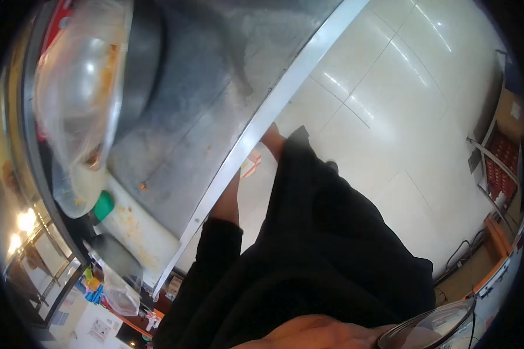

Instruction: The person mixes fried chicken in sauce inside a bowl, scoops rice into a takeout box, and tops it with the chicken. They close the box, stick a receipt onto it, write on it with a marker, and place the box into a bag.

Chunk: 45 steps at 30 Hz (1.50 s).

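My left forearm [227,200], bare below a black sleeve, reaches under the edge of a metal counter [186,151], which hides the hand. Higher in the view, my right wrist [272,139] also passes beneath that edge, with its fingers out of sight. Between the two arms, a small white and orange piece of packaging [251,164] shows below the counter. Whether either hand touches it, I cannot tell.
On the counter stand a dark round pan [142,64], a plastic-covered container [81,87] and a stained white board [137,227] beside a green-ended item [103,206]. Pale floor tiles [384,128] lie to the right, with a red crate [498,160] at the far side.
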Available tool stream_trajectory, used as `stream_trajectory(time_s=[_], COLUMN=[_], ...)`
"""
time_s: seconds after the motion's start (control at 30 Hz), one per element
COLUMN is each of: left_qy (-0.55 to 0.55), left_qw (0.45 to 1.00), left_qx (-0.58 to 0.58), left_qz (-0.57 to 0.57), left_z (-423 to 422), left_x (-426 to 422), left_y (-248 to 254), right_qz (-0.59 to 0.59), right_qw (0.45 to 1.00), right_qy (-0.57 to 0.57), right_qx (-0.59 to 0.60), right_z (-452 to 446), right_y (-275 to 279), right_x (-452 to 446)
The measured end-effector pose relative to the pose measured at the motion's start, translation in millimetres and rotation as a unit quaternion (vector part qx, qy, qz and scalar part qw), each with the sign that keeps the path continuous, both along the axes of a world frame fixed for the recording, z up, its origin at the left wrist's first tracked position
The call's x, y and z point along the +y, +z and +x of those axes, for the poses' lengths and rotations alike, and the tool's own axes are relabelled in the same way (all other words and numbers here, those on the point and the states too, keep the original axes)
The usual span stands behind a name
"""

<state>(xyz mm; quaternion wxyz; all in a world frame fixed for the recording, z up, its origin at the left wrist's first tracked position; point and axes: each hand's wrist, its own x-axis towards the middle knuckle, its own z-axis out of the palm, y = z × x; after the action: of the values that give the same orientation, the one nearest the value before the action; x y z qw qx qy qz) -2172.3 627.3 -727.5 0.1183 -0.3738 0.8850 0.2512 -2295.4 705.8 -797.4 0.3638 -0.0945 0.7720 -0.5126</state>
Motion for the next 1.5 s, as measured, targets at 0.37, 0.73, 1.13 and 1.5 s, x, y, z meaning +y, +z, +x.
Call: stream_trajectory(time_s=[0.37,0.73,1.13,1.5], left_qy=[0.081,-0.068,-0.068,0.038], left_qw=[0.901,0.847,0.764,0.778], left_qx=[0.120,0.380,0.360,0.446], left_qz=[0.408,0.366,0.531,0.441], left_z=[53.1,38.7,67.6,44.8], left_x=[140.8,113.5,59.8,55.0], left_y=[255.9,407.4,470.2,463.4], right_qz=[-0.392,-0.135,-0.111,-0.099], right_qw=[0.604,0.954,0.959,0.954], right_qy=[-0.251,-0.013,0.141,0.179], right_qx=[-0.646,-0.267,-0.219,-0.219], right_z=[127.7,78.4,72.4,31.5], right_y=[193.6,363.5,455.7,488.8], right_x=[197.6,177.6,91.5,121.7])
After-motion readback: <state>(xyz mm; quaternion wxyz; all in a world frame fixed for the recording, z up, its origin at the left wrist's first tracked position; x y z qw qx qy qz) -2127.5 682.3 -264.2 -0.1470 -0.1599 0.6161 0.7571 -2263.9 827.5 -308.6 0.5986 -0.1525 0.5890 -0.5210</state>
